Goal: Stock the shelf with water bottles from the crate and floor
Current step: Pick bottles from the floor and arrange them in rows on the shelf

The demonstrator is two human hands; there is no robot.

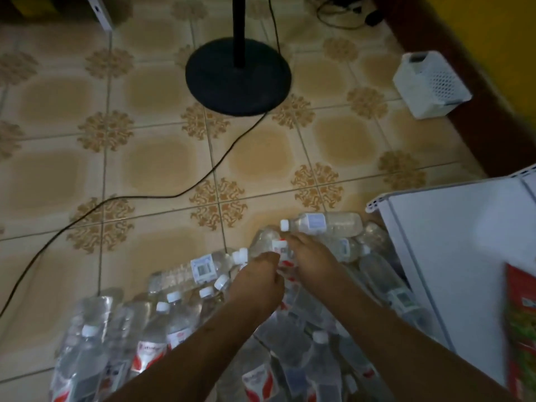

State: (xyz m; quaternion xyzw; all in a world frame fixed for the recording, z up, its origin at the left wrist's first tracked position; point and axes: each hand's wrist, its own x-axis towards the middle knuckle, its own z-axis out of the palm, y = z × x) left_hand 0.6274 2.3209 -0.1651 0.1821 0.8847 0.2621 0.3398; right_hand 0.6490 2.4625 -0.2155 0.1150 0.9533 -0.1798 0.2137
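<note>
Both hands are closed on one bottle above the heap.
The bottle (268, 242), label red and white, is gripped by the left hand (255, 282) from the near side and by the right hand (310, 256) from the right, over the heap (162, 323) of bottles lying on the tiled floor (145, 163). A white cabinet (452, 256) stands just right; a fan base (237, 76) and a white basket (429, 82) are seen farther off.

A tiled floor (162, 169) with tan squares and brown floral corner motifs carries everything. A heap of clear water bottles (179, 314) lies on it at the near edge, most on their sides. Farther off stand a black round stand base (237, 78), a white perforated basket (429, 85) and a black cable (162, 198) snaking across the tiles.
</note>
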